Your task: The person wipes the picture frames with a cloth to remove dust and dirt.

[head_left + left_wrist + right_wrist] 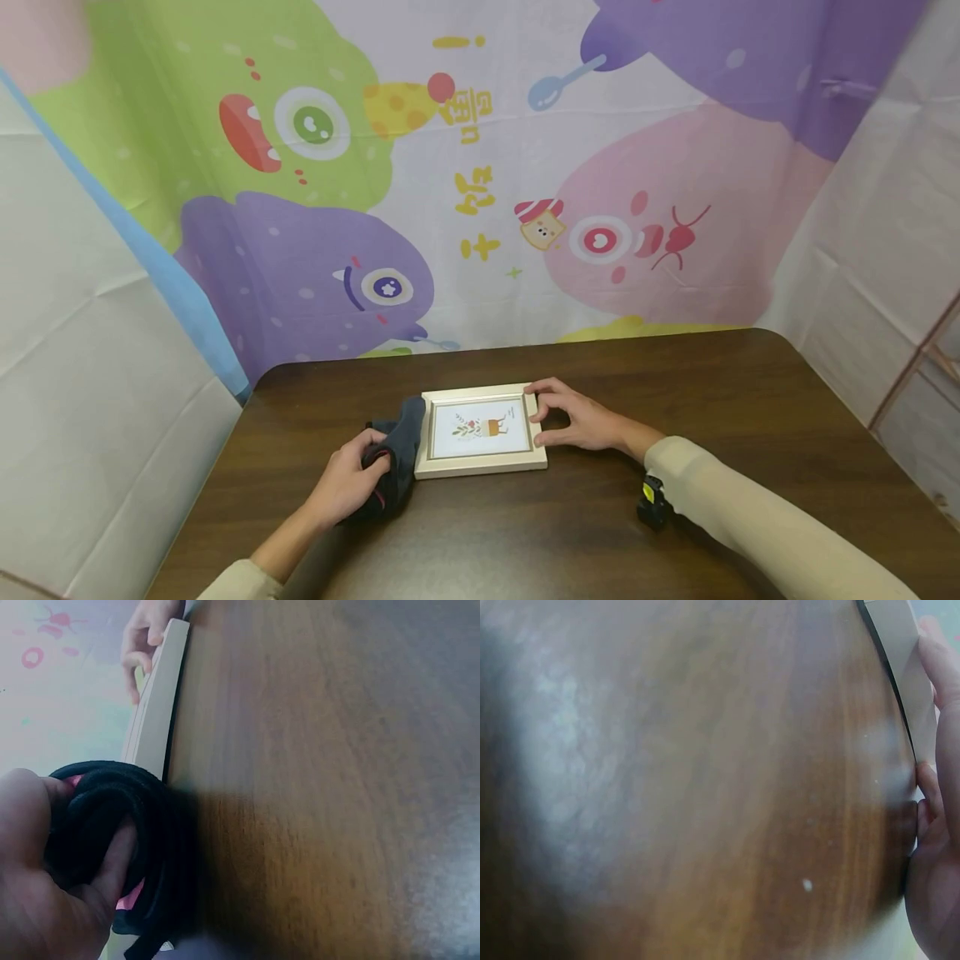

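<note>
A cream picture frame (480,468) lies face up on the brown table, holding a print of a plant in an orange and cream pot. My left hand (351,479) grips a bunched dark cloth (405,446) with pink showing in its folds. That cloth (161,840) presses against the frame's left edge, and its folds hide part of my left fingers. At the opposite edge my right hand (577,417) holds the frame, thumb at the near side and bent fingers at the far side. The right wrist view catches only part of this hand (941,787) beside the frame's pale side.
The dark wood table (480,542) has rounded far corners. Behind it hangs a curtain (487,292) printed with cartoon monsters, and pale cloth walls (82,333) stand at both sides. A small black device (651,502) is strapped at my right wrist.
</note>
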The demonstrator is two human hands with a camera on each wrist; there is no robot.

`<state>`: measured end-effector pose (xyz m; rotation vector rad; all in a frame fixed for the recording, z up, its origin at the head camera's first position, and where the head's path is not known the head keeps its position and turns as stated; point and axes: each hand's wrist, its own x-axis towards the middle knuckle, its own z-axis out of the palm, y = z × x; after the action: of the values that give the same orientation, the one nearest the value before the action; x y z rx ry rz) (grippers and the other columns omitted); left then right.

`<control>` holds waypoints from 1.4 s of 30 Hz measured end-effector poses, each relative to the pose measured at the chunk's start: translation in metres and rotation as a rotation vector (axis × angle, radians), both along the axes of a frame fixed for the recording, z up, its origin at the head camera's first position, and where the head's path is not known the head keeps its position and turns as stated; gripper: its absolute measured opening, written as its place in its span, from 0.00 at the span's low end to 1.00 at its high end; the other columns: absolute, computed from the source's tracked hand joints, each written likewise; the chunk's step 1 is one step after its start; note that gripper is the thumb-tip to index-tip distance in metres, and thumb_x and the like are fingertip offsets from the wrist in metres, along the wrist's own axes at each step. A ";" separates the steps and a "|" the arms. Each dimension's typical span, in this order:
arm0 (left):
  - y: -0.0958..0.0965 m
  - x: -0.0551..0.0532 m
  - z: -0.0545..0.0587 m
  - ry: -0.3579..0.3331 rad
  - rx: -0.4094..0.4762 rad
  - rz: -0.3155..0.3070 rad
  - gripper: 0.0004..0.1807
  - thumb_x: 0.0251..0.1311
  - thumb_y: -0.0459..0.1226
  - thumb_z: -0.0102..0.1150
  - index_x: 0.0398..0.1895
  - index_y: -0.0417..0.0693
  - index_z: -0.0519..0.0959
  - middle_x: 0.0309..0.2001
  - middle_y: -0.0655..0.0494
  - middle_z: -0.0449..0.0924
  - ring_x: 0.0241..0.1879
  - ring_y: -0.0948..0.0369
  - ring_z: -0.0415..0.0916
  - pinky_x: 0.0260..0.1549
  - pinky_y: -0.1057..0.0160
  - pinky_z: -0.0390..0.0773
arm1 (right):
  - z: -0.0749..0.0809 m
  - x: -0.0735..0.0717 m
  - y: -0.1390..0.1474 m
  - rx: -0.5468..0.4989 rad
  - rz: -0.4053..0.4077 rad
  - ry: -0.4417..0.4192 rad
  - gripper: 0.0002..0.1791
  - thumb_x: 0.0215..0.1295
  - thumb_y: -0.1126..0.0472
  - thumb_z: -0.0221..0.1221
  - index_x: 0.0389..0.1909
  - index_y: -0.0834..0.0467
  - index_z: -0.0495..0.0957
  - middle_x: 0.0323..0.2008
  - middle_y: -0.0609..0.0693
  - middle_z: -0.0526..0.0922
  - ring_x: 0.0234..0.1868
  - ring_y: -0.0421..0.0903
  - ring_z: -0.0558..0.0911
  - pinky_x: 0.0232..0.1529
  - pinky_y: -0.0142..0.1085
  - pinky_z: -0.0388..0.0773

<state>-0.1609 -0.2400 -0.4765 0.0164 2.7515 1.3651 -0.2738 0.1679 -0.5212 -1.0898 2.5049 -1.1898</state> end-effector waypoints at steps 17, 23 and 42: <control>0.002 -0.005 0.000 0.012 -0.058 0.013 0.09 0.74 0.36 0.67 0.53 0.48 0.87 0.53 0.48 0.93 0.47 0.58 0.84 0.50 0.57 0.80 | 0.001 0.002 0.002 0.004 -0.011 -0.009 0.12 0.70 0.53 0.79 0.40 0.47 0.82 0.80 0.59 0.72 0.82 0.64 0.74 0.77 0.63 0.72; 0.002 -0.015 -0.002 0.013 -0.025 0.023 0.11 0.75 0.36 0.65 0.56 0.46 0.86 0.47 0.46 0.91 0.31 0.58 0.81 0.31 0.59 0.81 | -0.001 0.001 0.002 0.007 -0.019 -0.020 0.11 0.72 0.53 0.77 0.40 0.47 0.82 0.81 0.58 0.72 0.82 0.64 0.73 0.77 0.63 0.72; -0.011 -0.084 -0.021 0.037 -0.001 -0.070 0.17 0.75 0.44 0.65 0.59 0.46 0.83 0.36 0.44 0.85 0.18 0.54 0.76 0.14 0.55 0.80 | 0.000 0.000 0.000 0.015 -0.028 -0.020 0.11 0.74 0.52 0.76 0.37 0.46 0.82 0.80 0.56 0.73 0.81 0.63 0.75 0.77 0.62 0.73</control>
<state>-0.2452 -0.2510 -0.4979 0.1387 2.7532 1.3600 -0.2737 0.1682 -0.5211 -1.0369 2.5182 -1.1808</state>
